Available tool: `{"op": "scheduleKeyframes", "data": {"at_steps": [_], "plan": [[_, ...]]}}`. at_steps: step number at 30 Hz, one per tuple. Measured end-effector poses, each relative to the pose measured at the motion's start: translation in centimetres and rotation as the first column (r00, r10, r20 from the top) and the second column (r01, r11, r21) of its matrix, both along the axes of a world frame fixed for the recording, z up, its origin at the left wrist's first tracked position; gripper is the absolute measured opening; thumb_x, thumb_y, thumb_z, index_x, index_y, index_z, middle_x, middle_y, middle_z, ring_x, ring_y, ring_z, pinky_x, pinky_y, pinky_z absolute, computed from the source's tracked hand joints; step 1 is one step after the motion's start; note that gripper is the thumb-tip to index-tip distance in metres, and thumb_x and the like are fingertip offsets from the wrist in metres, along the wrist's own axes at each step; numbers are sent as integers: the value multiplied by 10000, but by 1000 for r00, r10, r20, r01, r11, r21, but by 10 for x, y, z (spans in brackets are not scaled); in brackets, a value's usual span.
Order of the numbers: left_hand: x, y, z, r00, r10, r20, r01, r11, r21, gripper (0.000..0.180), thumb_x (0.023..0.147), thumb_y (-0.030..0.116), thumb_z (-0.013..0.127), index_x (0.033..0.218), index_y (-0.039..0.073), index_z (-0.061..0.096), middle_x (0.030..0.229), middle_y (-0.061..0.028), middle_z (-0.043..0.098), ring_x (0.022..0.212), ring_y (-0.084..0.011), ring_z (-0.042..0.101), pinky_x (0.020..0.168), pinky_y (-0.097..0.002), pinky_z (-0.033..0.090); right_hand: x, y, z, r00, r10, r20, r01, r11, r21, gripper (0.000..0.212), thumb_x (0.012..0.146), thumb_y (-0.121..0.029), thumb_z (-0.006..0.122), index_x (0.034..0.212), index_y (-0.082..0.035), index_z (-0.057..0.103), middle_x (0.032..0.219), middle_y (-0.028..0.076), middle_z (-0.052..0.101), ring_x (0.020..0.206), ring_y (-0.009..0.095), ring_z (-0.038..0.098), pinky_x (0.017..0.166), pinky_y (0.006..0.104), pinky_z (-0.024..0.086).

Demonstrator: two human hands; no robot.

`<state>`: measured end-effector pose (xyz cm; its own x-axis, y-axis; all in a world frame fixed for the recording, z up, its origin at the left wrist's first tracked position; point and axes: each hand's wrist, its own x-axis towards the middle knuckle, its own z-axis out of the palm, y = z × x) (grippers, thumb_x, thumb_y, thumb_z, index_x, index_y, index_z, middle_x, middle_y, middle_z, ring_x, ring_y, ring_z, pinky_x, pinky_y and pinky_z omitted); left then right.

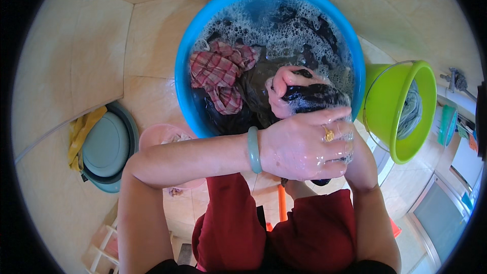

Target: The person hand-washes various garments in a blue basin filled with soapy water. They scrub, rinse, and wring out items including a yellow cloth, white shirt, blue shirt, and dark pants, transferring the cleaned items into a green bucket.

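My left hand (309,147), with a green bangle (254,149) at the wrist and a gold ring, is closed and wet with suds. It crosses in front of my right hand (285,91), which curls around a soaked black cloth (317,96). Both hands grip this cloth over the near right part of a large blue basin (181,96). A dark end of it hangs below my left hand. In the basin, a red plaid cloth (215,68) lies at the left, and dark clothes (319,33) float in foamy water.
A lime-green bucket (380,89) with grey cloth (410,111) inside leans at the right. To the left are stacked grey-green basins (106,144) with a yellow cloth (86,132). A pink basin (152,134) stands below my left forearm. Tiled wall and floor surround everything.
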<state>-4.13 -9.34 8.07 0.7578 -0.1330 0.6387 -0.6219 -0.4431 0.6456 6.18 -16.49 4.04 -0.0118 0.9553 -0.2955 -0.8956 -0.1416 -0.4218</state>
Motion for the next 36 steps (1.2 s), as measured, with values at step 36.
{"op": "scheduleKeyframes", "data": {"at_steps": [36], "plan": [[8,3,-64,935,-342,91,220,763,607,129,768,268,531,711,156,502,777,-7,524,852,-177,579,814,-271,385,9,24,-6,479,376,793,-14,907,-421,349,820,-323,568,631,-39,641,553,74,555,538,171,519,572,323,424]]}}
